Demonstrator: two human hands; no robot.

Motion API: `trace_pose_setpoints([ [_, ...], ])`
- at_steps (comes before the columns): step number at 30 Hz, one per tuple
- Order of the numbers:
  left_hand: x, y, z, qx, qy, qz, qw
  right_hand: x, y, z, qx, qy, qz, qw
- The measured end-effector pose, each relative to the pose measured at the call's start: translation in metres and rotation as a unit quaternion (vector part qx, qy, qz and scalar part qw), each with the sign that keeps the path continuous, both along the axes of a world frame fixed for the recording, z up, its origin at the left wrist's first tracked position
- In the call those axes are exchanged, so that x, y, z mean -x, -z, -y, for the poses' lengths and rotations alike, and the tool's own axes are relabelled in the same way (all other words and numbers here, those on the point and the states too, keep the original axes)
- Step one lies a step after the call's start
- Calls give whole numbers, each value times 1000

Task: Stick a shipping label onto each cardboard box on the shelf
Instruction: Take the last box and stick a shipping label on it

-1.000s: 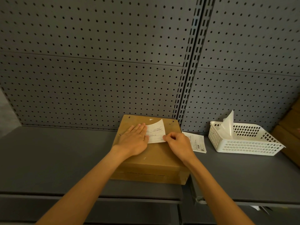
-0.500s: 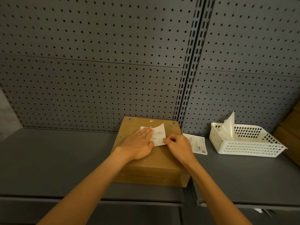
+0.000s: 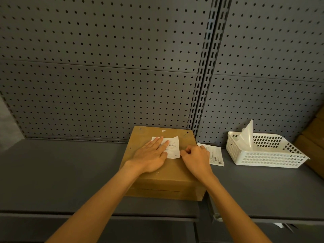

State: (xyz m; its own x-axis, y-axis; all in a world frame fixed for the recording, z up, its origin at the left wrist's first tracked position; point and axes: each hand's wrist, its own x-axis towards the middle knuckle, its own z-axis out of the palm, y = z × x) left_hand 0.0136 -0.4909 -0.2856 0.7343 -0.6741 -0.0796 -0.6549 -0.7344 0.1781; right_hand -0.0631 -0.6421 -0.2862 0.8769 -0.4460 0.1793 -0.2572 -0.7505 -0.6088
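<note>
A brown cardboard box [image 3: 168,174] lies flat on the grey shelf [image 3: 61,172] against the pegboard. A white shipping label [image 3: 173,146] lies on the box top, its far right corner curling up a little. My left hand [image 3: 150,155] lies flat with straight fingers pressing on the label's left part. My right hand [image 3: 196,157] sits just right of the label with fingers curled; its fingertips are at the label's right edge and I cannot see whether they touch it. A second printed label [image 3: 214,155] lies on the shelf right of the box.
A white plastic basket [image 3: 263,153] stands at the right with a translucent backing sheet [image 3: 247,135] sticking up from it. More cardboard boxes [image 3: 313,144] are stacked at the far right edge. Grey pegboard [image 3: 105,76] forms the back wall.
My left hand has slid rightward across the label, which now lies flatter on the box. My right hand has moved slightly right, off the label's edge.
</note>
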Motion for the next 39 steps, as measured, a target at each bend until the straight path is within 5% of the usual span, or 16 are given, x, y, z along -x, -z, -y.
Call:
trace_pose_setpoints([
  [4,-1,-1,0,3,3,-7,1000,1,-3,-1,41,7,35,999],
  [9,-12,-10,-14,58,6,-22,998,-2,-9,-13,232,-2,114,966],
  [16,-18,-1,-33,27,-14,-3,1000,-28,-18,-44,295,-140,17,945],
  [28,-19,3,-33,13,-11,-13,1000,-47,5,-35,188,-211,-169,944],
  [39,-19,3,-34,14,-17,-11,1000,-28,4,8,202,-191,-194,941],
])
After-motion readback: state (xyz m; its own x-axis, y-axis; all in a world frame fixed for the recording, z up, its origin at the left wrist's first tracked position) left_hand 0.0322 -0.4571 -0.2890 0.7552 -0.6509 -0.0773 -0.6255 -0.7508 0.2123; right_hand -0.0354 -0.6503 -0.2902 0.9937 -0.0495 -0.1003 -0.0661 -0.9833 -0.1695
